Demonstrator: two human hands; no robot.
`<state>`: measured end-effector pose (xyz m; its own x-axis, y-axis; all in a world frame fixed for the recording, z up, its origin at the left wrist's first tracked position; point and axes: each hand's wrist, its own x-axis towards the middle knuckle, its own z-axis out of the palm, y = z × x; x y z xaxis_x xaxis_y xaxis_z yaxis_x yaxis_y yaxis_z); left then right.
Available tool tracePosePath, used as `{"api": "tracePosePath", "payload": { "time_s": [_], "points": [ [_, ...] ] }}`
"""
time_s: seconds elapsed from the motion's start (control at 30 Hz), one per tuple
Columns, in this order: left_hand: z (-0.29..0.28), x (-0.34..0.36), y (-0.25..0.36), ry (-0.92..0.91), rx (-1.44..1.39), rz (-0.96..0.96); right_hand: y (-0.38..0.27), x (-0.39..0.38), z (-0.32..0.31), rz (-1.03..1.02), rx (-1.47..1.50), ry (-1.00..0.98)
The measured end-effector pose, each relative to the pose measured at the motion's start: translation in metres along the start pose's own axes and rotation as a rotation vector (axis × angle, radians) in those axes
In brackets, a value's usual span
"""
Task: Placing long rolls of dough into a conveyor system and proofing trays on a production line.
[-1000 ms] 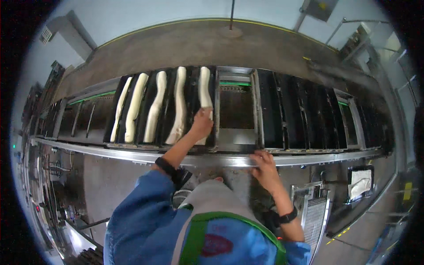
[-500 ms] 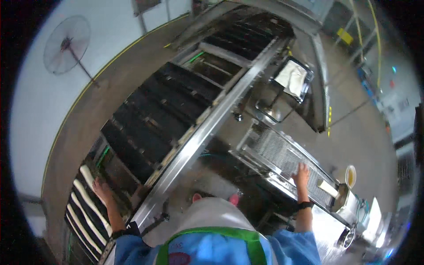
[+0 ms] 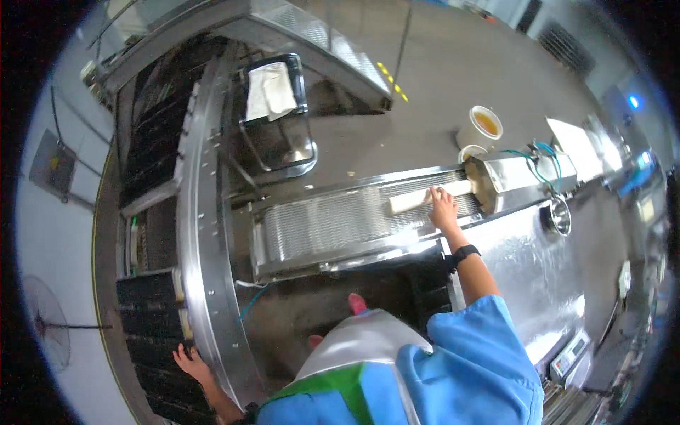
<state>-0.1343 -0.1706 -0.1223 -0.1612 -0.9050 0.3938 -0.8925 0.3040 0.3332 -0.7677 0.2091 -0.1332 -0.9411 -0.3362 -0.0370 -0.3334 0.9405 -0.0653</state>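
My right hand [image 3: 443, 207] reaches out over a metal mesh conveyor belt [image 3: 326, 223] and rests its fingers on a long pale strip of dough [image 3: 425, 197] lying on the belt beside a steel machine housing [image 3: 520, 173]. A black watch sits on that wrist. My left hand [image 3: 190, 361] is far back at the lower left, fingers spread on the edge of a rack of black trays [image 3: 152, 333]. I wear a blue top and a white and green apron.
A curved steel rail [image 3: 202, 234] runs along the tray rack. A black tray with a white cloth [image 3: 269, 88] sits above the belt. A cup of amber liquid [image 3: 485, 124] and a small steel bowl [image 3: 559, 216] stand near the machine.
My view has swung right, from the tray rack to the mesh conveyor. My right hand moved from the rail to the dough strip on the belt. My left hand stays back at the trays.
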Motion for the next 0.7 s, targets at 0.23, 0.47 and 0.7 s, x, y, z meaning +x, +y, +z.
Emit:
{"api": "tracePosePath", "payload": {
  "time_s": [0.23,0.47,0.7],
  "points": [
    [0.03,0.026,0.058,-0.179,-0.038,0.166,0.067,0.037,0.022,-0.052,-0.143,0.162],
    [0.042,0.018,0.025,-0.408,0.06,-0.03,0.08,0.059,0.028,-0.146,-0.25,0.233],
    [0.021,-0.011,0.031,-0.305,0.084,-0.094,0.047,0.07,0.022,-0.233,-0.144,0.088]
  ]
}}
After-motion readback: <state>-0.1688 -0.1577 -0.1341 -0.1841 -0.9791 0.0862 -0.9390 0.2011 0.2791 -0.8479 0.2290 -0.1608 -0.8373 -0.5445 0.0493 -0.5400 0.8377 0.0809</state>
